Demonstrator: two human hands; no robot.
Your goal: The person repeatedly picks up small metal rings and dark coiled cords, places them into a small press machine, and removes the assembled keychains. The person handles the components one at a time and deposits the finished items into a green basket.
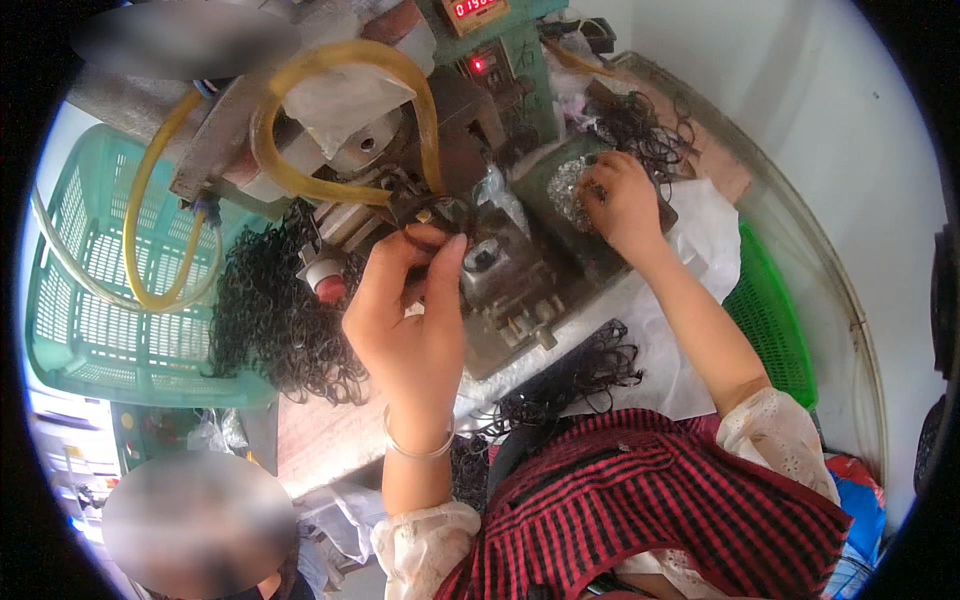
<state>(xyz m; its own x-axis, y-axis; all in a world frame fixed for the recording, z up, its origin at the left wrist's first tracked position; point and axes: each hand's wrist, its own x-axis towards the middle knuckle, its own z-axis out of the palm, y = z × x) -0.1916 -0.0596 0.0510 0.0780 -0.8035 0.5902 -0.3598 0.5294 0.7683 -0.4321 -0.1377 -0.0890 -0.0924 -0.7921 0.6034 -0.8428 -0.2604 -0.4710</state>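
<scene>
My left hand [410,300], a bangle on its wrist, is closed with thumb and forefinger pinched together at the front of a machine [500,290]. A thin dark piece shows at the fingertips, too small to name. Just right of the pinch is the machine's worn metal block. My right hand [625,205] reaches to a dark tray [545,185] that holds a heap of small shiny metal pieces [570,195]. Its fingers are curled together at the heap's right side, and what they hold, if anything, is hidden.
Black curly loops [280,310] hang in a mass at the left, near a red button [328,288]; more loops [570,385] lie before me. A yellow hose [265,120] arches over the machine. A teal basket [60,330] stands left, a green basket [770,310] right. Another person is at lower left.
</scene>
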